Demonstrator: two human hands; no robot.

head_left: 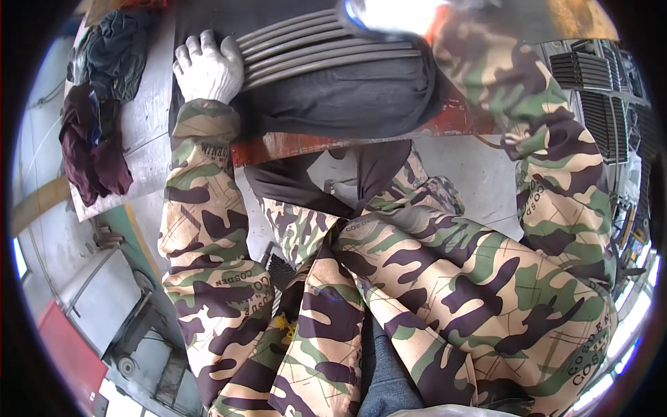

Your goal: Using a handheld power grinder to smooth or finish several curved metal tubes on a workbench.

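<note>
In a white knit glove, my left hand (pixel 209 68) lies with its fingers spread on the dark cloth (pixel 347 94) that covers the bench. Its thumb side is against the left ends of several slim grey metal rods (pixel 306 52), set side by side and slanting up to the right. My right arm (pixel 493 66) reaches to the far side of the bench, above the rods' right ends. A bright white, blue-rimmed shape (pixel 396 15) covers that spot. Glare and blur hide the fingers of my right hand there, and what it holds, if anything, I cannot make out.
The bench's red edge (pixel 285 147) runs close in front of me. Crumpled dark clothes (pixel 97 149) lie on a pale surface at the left. Stacks of dark metal bars (pixel 582 71) stand on a rack at the right. A red panel (pixel 69 347) shows at lower left.
</note>
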